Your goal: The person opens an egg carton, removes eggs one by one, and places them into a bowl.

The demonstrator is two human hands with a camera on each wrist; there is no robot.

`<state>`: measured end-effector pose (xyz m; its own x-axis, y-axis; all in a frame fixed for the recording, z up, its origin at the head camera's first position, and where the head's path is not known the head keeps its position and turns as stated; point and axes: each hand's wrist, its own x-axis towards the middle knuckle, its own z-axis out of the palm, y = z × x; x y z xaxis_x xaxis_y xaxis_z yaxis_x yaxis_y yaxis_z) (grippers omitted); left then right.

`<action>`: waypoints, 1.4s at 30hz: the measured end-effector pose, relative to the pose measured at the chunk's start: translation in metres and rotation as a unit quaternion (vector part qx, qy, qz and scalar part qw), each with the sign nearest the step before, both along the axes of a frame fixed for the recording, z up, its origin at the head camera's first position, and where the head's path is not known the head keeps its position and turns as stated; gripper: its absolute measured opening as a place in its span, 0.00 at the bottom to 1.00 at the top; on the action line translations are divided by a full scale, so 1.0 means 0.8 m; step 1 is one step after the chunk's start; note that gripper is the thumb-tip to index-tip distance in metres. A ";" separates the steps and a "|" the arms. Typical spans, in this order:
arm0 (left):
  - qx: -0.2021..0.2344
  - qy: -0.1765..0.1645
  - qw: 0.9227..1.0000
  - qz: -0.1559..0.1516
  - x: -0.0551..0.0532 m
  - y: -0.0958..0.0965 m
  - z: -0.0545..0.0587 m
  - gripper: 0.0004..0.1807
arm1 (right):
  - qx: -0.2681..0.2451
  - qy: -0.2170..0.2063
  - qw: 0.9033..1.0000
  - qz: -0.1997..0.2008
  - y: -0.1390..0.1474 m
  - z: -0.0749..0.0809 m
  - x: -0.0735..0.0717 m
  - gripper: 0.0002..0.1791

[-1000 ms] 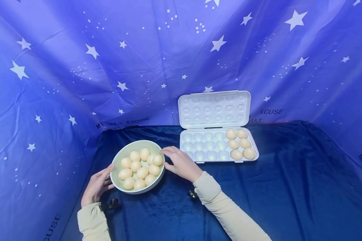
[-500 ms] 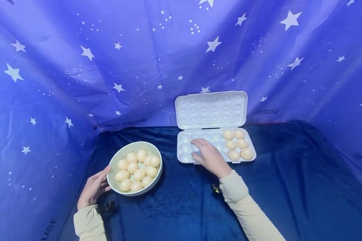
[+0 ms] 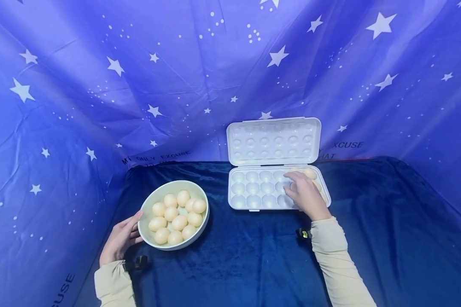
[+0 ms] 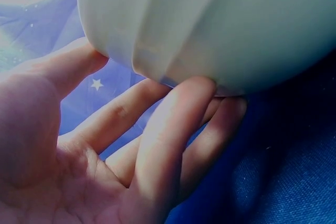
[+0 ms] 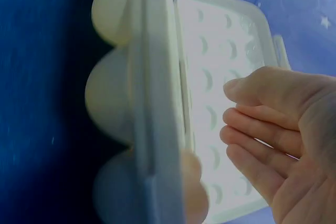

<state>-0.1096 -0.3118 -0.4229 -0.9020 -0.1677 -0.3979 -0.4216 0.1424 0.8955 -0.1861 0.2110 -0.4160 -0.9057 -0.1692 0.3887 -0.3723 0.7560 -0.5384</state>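
A pale green bowl (image 3: 144, 200) holds several light-brown eggs (image 3: 179, 222). My left hand (image 3: 119, 239) holds the bowl's left side. In the left wrist view its thumb and fingers (image 4: 176, 124) press against the outer wall. At the right stands a white egg carton (image 3: 241, 209) with its lid raised. My right hand (image 3: 306, 197) hovers over the right part of the carton, fingers loosely bent, nothing visible between them. Eggs sit in the rightmost cups, partly hidden by this hand; an egg (image 3: 310, 173) shows at the back right corner. The right wrist view shows the dimpled lid (image 5: 220, 77) behind the fingers.
Dark blue velvety cloth (image 3: 234, 260) covers the table. A blue star-patterned curtain (image 3: 199, 85) hangs right behind the carton lid and along both sides. Dark camera mounts sit at both wrists.
My right hand has left the bowl's right rim and travelled right, across the left cups to the carton's right side. My left hand has stayed at the bowl.
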 end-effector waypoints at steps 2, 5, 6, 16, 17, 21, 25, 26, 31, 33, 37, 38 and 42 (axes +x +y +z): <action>0.000 0.001 1.000 0.000 0.000 0.000 0.000 0.41 | 0.003 -0.008 1.000 -0.005 0.007 -0.003 -0.002 0.19; 0.004 0.002 1.000 0.000 -0.001 0.000 0.000 0.41 | 0.008 -0.017 1.000 -0.011 0.016 -0.006 -0.003 0.19; 0.005 0.003 1.000 0.000 -0.001 0.000 0.000 0.41 | 0.008 -0.022 1.000 -0.014 0.019 -0.007 -0.004 0.19; -0.001 -0.001 1.000 0.004 -0.001 -0.001 0.000 0.41 | 0.021 -0.043 0.998 -0.034 0.034 -0.018 -0.008 0.11; -0.002 -0.002 1.000 0.004 -0.001 -0.001 0.000 0.41 | 0.027 -0.044 0.998 -0.036 0.033 -0.019 -0.008 0.10; -0.004 -0.003 1.000 0.004 0.001 0.000 0.000 0.42 | 0.041 -0.037 0.997 -0.049 0.029 -0.023 -0.009 0.13; -0.002 -0.001 1.000 0.005 0.001 0.001 0.000 0.42 | 0.039 -0.019 0.997 -0.063 0.026 -0.026 -0.010 0.14; -0.001 -0.001 1.000 0.006 0.000 0.001 0.000 0.42 | 0.038 -0.013 0.997 -0.067 0.027 -0.027 -0.011 0.14; -0.001 -0.002 1.000 0.007 0.000 0.001 -0.001 0.42 | 0.001 0.016 0.996 -0.086 0.027 -0.026 -0.010 0.17; -0.004 -0.003 1.000 0.007 0.000 0.001 -0.001 0.42 | -0.019 0.025 0.996 -0.089 0.027 -0.025 -0.010 0.19; -0.008 -0.002 1.000 0.007 -0.001 0.000 -0.002 0.42 | -0.048 0.040 0.994 -0.090 0.025 -0.021 -0.009 0.19; -0.008 -0.002 1.000 0.006 -0.001 0.000 -0.002 0.42 | -0.055 0.044 0.993 -0.090 0.024 -0.020 -0.009 0.19; -0.007 -0.001 1.000 0.005 -0.001 -0.001 -0.002 0.42 | -0.074 0.062 0.991 -0.089 0.021 -0.017 -0.008 0.18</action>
<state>-0.1103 -0.3124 -0.4244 -0.8995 -0.1834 -0.3966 -0.4245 0.1510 0.8928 -0.1923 0.2278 -0.4295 -0.8601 0.0558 0.5071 -0.3107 0.7310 -0.6075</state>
